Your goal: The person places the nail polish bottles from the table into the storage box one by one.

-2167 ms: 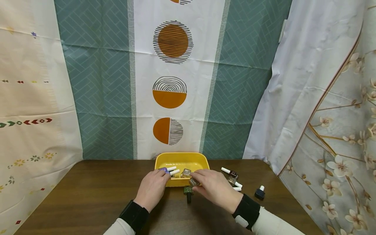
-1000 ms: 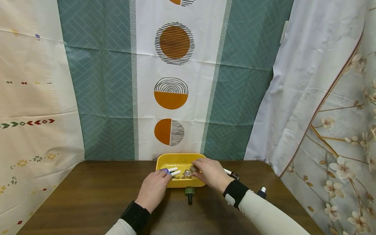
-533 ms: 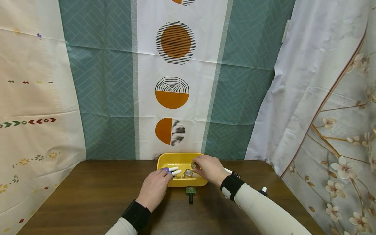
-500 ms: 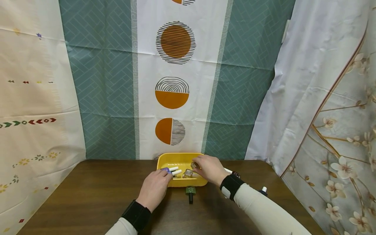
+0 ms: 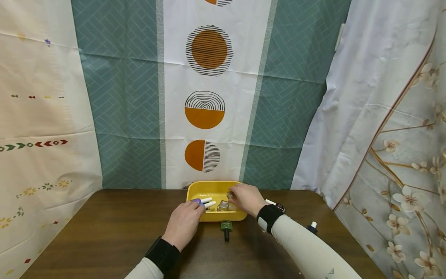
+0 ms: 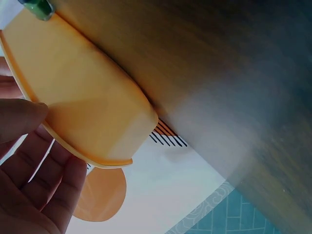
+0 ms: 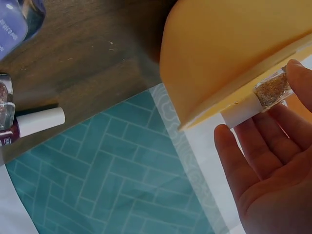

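A yellow plastic tray (image 5: 223,217) stands at the back of the table. My left hand (image 5: 184,224) grips its front left rim, the thumb on the outer wall in the left wrist view. Over the tray's right end, my right hand (image 5: 248,199) pinches a nail polish bottle (image 7: 273,90) with gold glitter and a white cap, thumb on the glass. Purple nail polish bottles (image 5: 196,201) with white caps lie inside at the left, partly hidden by my left fingers. A clear glittery bottle (image 5: 223,205) lies in the middle.
A green nail polish bottle (image 5: 226,226) with a black cap lies right before the tray. To the right are a dark red bottle (image 5: 280,207) and a dark blue one (image 5: 312,228). My right forearm hides part of that side.
My right hand has carried the glitter nail polish bottle from the tray's front edge back and over its right end. My left hand has kept its grip on the rim.
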Tool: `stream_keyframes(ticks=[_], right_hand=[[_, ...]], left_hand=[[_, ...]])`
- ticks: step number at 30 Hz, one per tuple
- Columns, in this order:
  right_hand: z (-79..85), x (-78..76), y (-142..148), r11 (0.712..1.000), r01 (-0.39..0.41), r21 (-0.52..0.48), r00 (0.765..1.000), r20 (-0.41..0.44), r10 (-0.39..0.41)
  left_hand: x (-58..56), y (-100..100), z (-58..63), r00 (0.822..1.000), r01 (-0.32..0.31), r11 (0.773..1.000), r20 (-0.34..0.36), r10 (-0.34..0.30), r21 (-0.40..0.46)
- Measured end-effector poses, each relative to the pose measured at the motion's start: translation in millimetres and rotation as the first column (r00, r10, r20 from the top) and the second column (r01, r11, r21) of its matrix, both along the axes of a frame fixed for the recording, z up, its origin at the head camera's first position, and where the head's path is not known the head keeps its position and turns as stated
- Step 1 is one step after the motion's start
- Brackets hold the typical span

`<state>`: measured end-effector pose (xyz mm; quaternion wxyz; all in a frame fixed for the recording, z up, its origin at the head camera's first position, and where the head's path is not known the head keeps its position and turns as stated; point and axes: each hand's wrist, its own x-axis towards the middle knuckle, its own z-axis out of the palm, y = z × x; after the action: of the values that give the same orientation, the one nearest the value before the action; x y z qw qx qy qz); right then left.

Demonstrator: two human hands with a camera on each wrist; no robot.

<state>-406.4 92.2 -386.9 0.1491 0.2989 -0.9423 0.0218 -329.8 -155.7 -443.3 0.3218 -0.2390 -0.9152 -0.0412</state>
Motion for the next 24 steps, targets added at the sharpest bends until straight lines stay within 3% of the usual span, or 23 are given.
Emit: stream_keyframes(ticks=[10, 24], right_hand=[[-14.1, -9.3, 1, 1.000, 0.011, 0.006, 1.000, 0.004, -0.011], [-20.4, -11.2, 2, 1.000, 0.008, -0.007, 0.999, 0.045, -0.008]], left_hand=[[-2.6, 0, -1.4, 0.999, 0.018, 1.000, -0.031, -0.018, -0.002], [-1.7, 0, -1.1, 0.999, 0.012, 1.000, -0.036, -0.012, -0.007]])
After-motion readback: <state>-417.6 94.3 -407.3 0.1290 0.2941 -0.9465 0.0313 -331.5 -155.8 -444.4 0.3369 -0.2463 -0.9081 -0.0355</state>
